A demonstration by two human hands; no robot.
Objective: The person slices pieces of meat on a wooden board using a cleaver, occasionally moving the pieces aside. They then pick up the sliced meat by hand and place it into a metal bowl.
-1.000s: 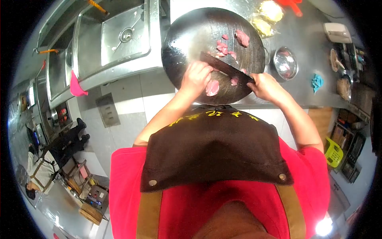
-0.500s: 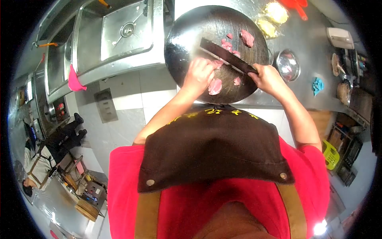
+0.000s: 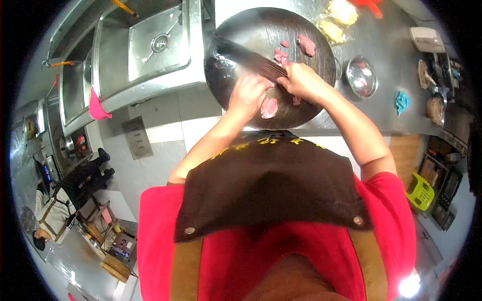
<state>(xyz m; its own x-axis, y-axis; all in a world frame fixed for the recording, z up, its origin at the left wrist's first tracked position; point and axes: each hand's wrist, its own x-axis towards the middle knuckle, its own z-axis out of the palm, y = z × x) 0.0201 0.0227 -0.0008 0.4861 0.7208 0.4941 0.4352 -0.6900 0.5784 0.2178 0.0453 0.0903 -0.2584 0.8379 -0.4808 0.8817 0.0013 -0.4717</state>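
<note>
A dark round chopping board (image 3: 226, 95) lies in front of me with raw meat on it. My right hand (image 3: 304, 83) is closed round the handle of a cleaver (image 3: 246, 57), whose blade is smeared by motion and points to the upper left. Just below the blade, my left hand (image 3: 249, 95) has its fingers curled and pressed down on a piece of meat, which is mostly hidden now. A pink meat slice (image 3: 269, 108) lies below the left fingertips. Beyond the cleaver are small cut pieces (image 3: 281, 56) and a larger meat chunk (image 3: 306, 45).
Steel sinks (image 3: 143, 47) stand on the left, a pink cloth (image 3: 97, 106) hanging on their edge. Right of the board are a metal bowl (image 3: 361, 78), a blue cloth (image 3: 401, 102) and bagged yellow food (image 3: 342, 15). Another person (image 3: 55, 205) is far left.
The cleaver and my right hand have moved left, bringing the right hand close to the left. My left hand has stayed almost in place, over the meat seen under its fingertips before.
</note>
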